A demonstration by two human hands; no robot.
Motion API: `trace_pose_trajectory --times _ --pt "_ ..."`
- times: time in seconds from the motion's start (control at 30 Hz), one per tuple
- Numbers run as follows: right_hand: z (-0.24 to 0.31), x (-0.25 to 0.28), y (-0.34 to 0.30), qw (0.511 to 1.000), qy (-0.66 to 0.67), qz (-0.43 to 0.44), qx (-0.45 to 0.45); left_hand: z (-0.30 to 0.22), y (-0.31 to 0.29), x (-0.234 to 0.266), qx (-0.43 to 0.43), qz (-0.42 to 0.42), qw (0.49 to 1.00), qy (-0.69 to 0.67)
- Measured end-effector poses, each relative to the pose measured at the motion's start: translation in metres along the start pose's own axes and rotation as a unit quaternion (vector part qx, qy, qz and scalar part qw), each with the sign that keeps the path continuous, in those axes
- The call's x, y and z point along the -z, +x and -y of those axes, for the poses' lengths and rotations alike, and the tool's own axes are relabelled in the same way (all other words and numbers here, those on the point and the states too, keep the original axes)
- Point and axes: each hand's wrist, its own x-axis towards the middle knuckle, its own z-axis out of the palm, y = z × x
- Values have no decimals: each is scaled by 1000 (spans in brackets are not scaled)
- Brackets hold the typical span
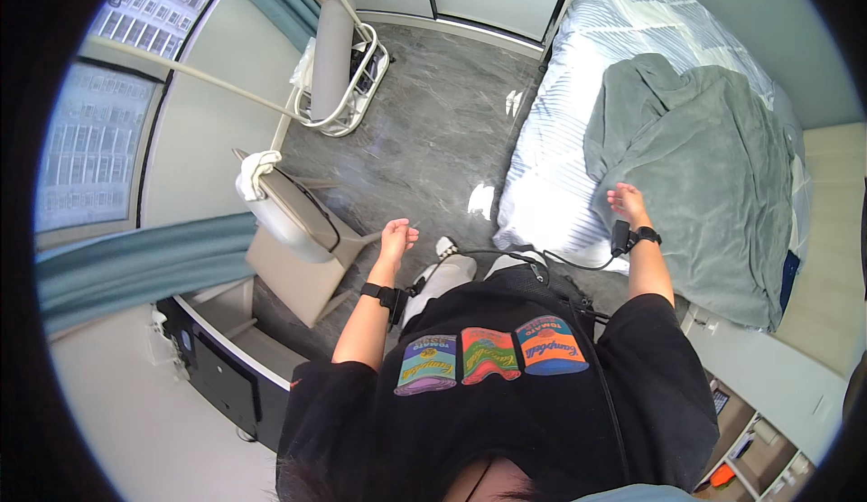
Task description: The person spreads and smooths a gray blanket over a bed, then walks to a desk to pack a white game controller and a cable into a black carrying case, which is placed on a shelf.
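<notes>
My left hand [396, 236] hangs in front of me over the grey floor, fingers loosely apart, holding nothing. It is just right of a beige chair [298, 231]. My right hand [627, 200] reaches out to the edge of a grey-green blanket [695, 168] that lies bunched on a bed with a blue-and-white striped sheet [560, 132]. The fingers are spread at the blanket's near edge; whether they touch it I cannot tell. Both wrists wear black bands, and a cable runs from the right one.
A folded frame with a grey pad [336, 69] stands at the far wall by a teal curtain [135, 263]. A dark low cabinet [217, 367] sits at lower left. Shelves [750, 439] show at lower right. White slippers [481, 200] lie beside the bed.
</notes>
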Motion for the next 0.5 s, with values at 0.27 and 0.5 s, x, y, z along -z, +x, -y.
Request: trace_pose_trajectory --times 0.27,0.5 --pt "26 -43 -10 999 42 -17 15 -43 61 -2 0 85 995 47" --pt "48 -59 8 994 98 -57 -4 -118 109 -42 9 234 958 165"
